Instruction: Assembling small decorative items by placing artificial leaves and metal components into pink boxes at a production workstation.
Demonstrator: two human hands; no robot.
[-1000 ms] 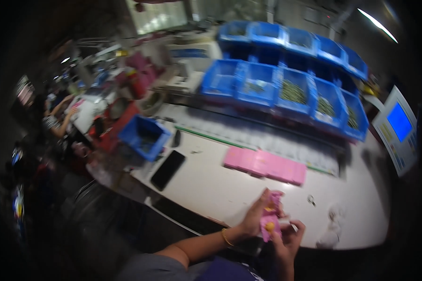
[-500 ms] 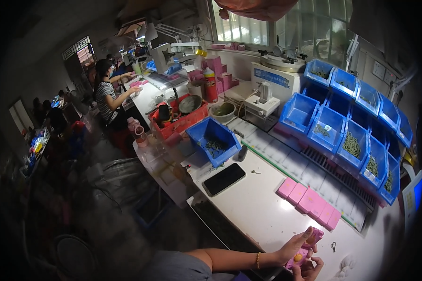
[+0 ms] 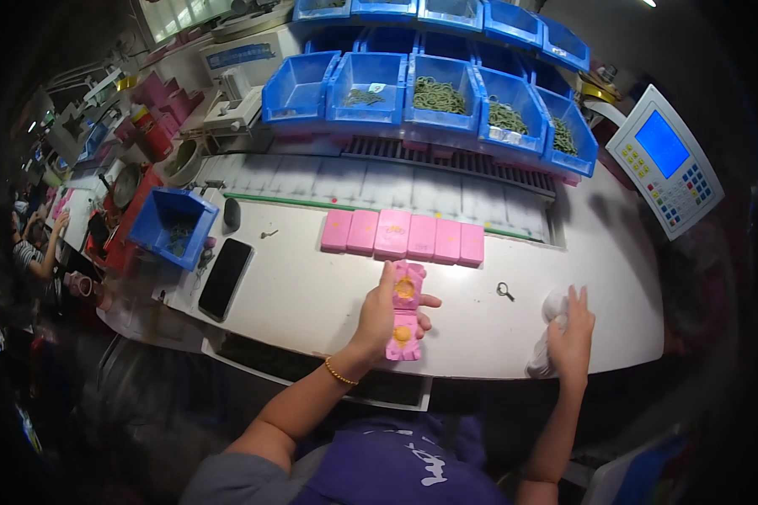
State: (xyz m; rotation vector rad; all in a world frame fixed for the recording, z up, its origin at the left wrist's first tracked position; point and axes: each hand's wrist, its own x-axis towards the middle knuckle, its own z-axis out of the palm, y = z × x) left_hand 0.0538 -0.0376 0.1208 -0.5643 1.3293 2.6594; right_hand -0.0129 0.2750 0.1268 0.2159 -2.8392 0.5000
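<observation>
My left hand [image 3: 375,320] holds a pink rubber mould [image 3: 406,320], opened into two halves one above the other, each with a yellow patch in its middle. The thumb rests along the mould's left edge and fingertips show on its right. Over at the right, my right hand [image 3: 571,335] lies on or against a soft white bundle [image 3: 541,358] with its fingers stretched out; part of the bundle is hidden under it. Between the hands lies a small metal piece with a ring [image 3: 504,291]. Just beyond the mould stands a row of pink blocks [image 3: 393,233].
A black phone [image 3: 226,280] and a blue bin [image 3: 173,227] sit on the white table [image 3: 312,311] at left. Blue bins with green pieces [image 3: 440,97] are racked behind. A keypad panel with a blue screen [image 3: 667,160] stands right. Another person [image 3: 42,252] works far left.
The view has swung right. My right hand has left the mould and moved right to the white bundle. My left hand keeps the opened mould, now closer to the pink row.
</observation>
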